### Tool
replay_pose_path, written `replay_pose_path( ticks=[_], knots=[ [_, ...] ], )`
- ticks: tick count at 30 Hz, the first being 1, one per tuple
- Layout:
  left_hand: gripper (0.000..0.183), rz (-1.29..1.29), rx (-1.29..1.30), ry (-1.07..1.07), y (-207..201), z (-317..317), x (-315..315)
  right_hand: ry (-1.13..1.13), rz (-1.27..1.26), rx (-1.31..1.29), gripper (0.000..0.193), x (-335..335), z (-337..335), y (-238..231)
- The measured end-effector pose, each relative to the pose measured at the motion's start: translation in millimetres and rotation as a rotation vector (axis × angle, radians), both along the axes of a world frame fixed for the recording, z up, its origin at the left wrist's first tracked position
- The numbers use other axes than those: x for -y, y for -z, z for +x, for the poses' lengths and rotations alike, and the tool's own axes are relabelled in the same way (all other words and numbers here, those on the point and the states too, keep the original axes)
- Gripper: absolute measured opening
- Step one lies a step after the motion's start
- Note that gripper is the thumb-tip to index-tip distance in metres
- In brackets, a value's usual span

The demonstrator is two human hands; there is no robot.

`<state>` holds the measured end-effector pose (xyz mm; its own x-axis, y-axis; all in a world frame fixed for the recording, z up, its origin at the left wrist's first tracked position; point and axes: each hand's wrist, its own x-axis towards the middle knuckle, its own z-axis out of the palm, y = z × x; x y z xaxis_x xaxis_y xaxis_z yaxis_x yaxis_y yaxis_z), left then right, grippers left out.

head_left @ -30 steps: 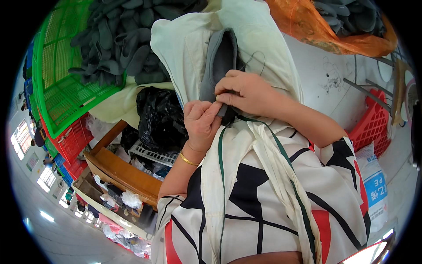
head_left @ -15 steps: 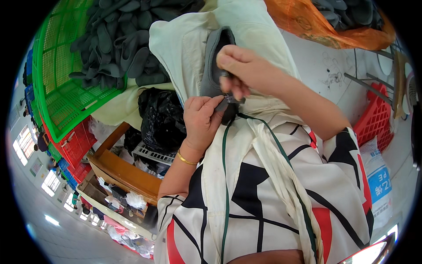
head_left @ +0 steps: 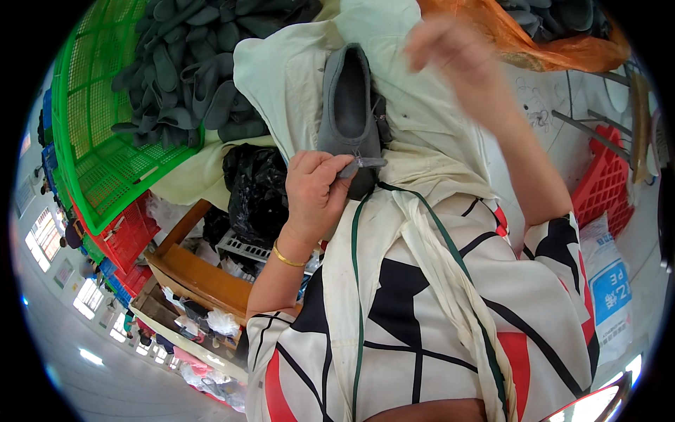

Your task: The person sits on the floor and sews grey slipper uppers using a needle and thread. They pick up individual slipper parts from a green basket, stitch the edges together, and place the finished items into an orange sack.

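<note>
A dark grey slip-on shoe (head_left: pixel 330 133) lies on the pale cloth (head_left: pixel 415 119) over my lap, its opening facing up. My left hand (head_left: pixel 315 188) pinches a small grey strap (head_left: pixel 370 162) at the near end of the shoe, between thumb and forefinger. A few fine threads show on top of the strap. My right hand (head_left: pixel 457 49) is raised to the upper right, away from the shoe, and smeared by motion; whether it holds anything is not visible. The far side of the shoe touches a small dark piece (head_left: pixel 380 116).
At the left stands a green plastic basket (head_left: pixel 105 183) beside a heap of grey shoes (head_left: pixel 186 77). An orange sack (head_left: pixel 548 60) with more grey pieces lies at the far right. Near my left arm are a black plastic bag (head_left: pixel 256 193) and a wooden chair (head_left: pixel 204 260). A red crate (head_left: pixel 605 176) sits right.
My right hand has moved from the shoe up and to the right. The strap under my left fingers and the shoe's opening are now uncovered. My left hand has shifted slightly left.
</note>
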<state>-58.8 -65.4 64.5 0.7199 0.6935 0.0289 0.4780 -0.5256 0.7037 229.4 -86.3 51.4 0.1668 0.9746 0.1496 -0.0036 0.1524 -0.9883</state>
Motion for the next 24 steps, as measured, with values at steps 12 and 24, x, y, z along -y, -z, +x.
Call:
replay_pose_path(
  ticks=[12,24],
  knots=[
    [0.024,0.014,-0.007,0.001,8,-3,-2,-0.218,0.411,0.969,0.007,11,-70,35],
    [0.017,-0.136,-0.066,-0.059,11,-4,-6,0.116,0.116,0.775,0.016,-9,-80,47]
  ],
)
